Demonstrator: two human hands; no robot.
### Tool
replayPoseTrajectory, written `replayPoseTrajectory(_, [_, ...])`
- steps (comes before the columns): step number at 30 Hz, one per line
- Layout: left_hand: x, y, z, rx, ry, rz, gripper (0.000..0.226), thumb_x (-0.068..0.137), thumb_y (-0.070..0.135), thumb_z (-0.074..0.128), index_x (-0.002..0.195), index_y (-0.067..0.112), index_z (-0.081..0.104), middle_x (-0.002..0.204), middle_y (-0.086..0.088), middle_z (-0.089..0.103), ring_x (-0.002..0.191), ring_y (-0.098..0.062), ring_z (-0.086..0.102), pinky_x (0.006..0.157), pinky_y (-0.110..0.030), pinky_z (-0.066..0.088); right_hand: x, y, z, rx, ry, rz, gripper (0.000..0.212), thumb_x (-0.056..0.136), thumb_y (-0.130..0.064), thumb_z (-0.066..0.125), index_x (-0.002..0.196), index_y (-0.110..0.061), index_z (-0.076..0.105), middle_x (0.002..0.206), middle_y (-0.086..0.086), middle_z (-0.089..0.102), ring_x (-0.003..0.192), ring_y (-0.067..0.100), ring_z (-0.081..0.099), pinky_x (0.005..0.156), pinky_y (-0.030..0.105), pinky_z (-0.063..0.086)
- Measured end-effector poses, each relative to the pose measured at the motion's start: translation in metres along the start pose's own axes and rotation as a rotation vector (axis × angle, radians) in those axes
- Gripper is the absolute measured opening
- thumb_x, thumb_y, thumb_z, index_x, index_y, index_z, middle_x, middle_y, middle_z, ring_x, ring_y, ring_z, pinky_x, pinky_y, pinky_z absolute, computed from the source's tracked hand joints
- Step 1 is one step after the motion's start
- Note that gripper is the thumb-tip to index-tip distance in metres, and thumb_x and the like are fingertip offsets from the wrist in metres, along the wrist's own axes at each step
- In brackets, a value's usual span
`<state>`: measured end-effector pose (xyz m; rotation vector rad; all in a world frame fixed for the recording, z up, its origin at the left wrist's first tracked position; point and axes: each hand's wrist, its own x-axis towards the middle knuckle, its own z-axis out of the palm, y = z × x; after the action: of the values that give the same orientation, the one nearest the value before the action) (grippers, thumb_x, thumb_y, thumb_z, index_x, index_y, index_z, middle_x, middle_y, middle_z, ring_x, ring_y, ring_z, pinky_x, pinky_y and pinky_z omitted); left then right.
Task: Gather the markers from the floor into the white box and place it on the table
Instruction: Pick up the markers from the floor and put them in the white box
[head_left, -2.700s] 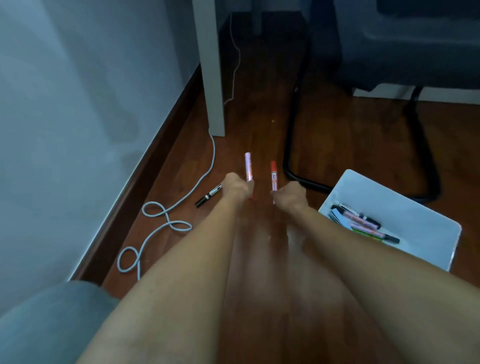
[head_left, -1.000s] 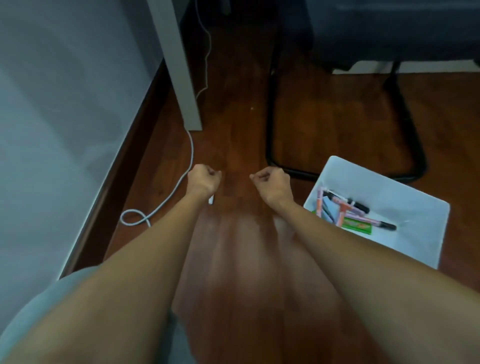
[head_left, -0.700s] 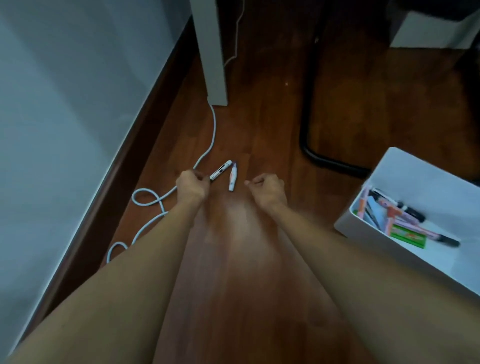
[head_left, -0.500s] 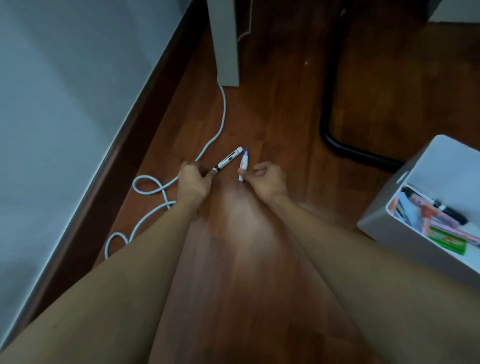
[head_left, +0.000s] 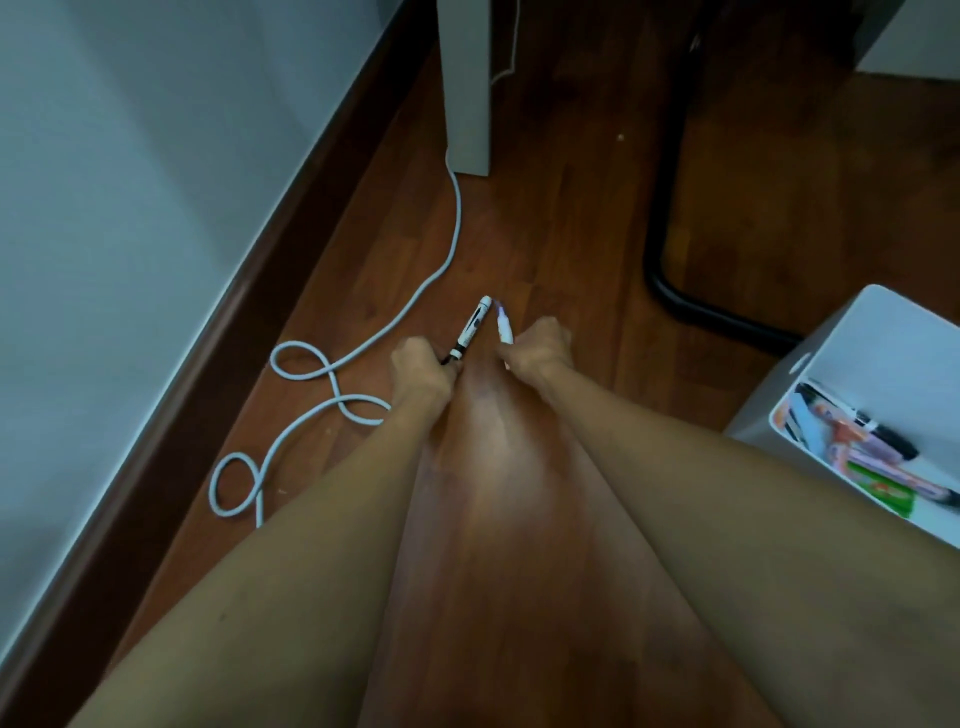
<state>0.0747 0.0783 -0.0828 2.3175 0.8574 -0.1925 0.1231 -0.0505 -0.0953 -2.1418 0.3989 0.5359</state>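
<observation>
The left hand (head_left: 422, 370) grips a black-and-white marker (head_left: 470, 328), hiding its lower end; the right hand (head_left: 536, 349) grasps a white purple-tipped marker (head_left: 504, 327), mostly hidden.

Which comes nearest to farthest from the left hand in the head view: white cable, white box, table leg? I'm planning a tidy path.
From the left hand:
1. white cable, looped just to its left.
2. table leg, ahead by the wall.
3. white box, far right.
</observation>
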Motion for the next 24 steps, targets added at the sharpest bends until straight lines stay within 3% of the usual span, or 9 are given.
replayPoseTrajectory(2, [-0.012, 0.005, 0.001, -0.052, -0.023, -0.049, 0.034, 0.085, 0.028, 0.074, 0.096, -0.004, 0.072, 0.102, -0.021, 0.072, 0.098, -0.035, 0.067, 0.074, -0.032, 0.045, -0.006, 0.007, -0.008, 0.003, 0.004, 0.057, 0.044, 0.085, -0.036, 0.069, 0.106, 0.002, 0.075, 0.11, 0.018, 0.075, 0.1, 0.032, 0.073, 0.08, 0.033, 0.06])
replayPoseTrajectory(4, [-0.023, 0.02, 0.0, -0.108, -0.04, -0.057, 0.031, 0.086, 0.028, 0.073, 0.097, -0.001, 0.073, 0.106, -0.02, 0.073, 0.102, -0.034, 0.067, 0.082, -0.032, 0.049, -0.017, 0.014, -0.026, 0.023, 0.018, 0.097, 0.048, 0.086, -0.04, 0.067, 0.107, 0.004, 0.074, 0.11, 0.02, 0.075, 0.102, 0.032, 0.074, 0.086, 0.036, 0.061])
replayPoseTrajectory(9, [-0.051, 0.068, -0.014, -0.268, -0.075, -0.053, 0.024, 0.085, 0.025, 0.075, 0.099, 0.005, 0.075, 0.107, -0.015, 0.075, 0.104, -0.029, 0.069, 0.088, -0.029, 0.05, -0.039, 0.009, -0.104, 0.086, 0.08, 0.146, 0.042, 0.078, -0.023, 0.079, 0.111, 0.002, 0.07, 0.109, 0.017, 0.073, 0.094, 0.03, 0.076, 0.081, 0.035, 0.061])
replayPoseTrajectory(16, [-0.109, 0.158, -0.026, -0.351, -0.188, 0.096, 0.024, 0.084, 0.025, 0.076, 0.098, 0.006, 0.074, 0.103, -0.014, 0.075, 0.08, -0.018, 0.062, 0.074, -0.024, 0.048, -0.08, -0.017, -0.205, 0.195, 0.209, 0.108, 0.043, 0.077, -0.027, 0.081, 0.108, 0.001, 0.072, 0.106, 0.019, 0.075, 0.09, 0.031, 0.077, 0.081, 0.039, 0.062])
replayPoseTrajectory(20, [-0.148, 0.202, -0.012, -0.319, -0.3, 0.23, 0.017, 0.083, 0.027, 0.076, 0.088, 0.011, 0.074, 0.101, -0.013, 0.076, 0.094, -0.026, 0.07, 0.087, -0.033, 0.055, -0.1, -0.01, -0.25, 0.201, 0.293, 0.114, 0.037, 0.077, -0.029, 0.079, 0.099, 0.001, 0.076, 0.099, 0.017, 0.077, 0.092, 0.032, 0.075, 0.068, 0.032, 0.053])
replayPoseTrajectory(24, [-0.187, 0.226, 0.014, -0.258, -0.408, 0.315, 0.012, 0.086, 0.025, 0.074, 0.082, 0.014, 0.07, 0.102, -0.011, 0.074, 0.095, -0.024, 0.067, 0.088, -0.033, 0.054, -0.121, 0.027, -0.283, 0.229, 0.368, 0.183, 0.04, 0.082, -0.029, 0.078, 0.108, 0.001, 0.072, 0.106, 0.017, 0.074, 0.091, 0.03, 0.069, 0.068, 0.031, 0.044])
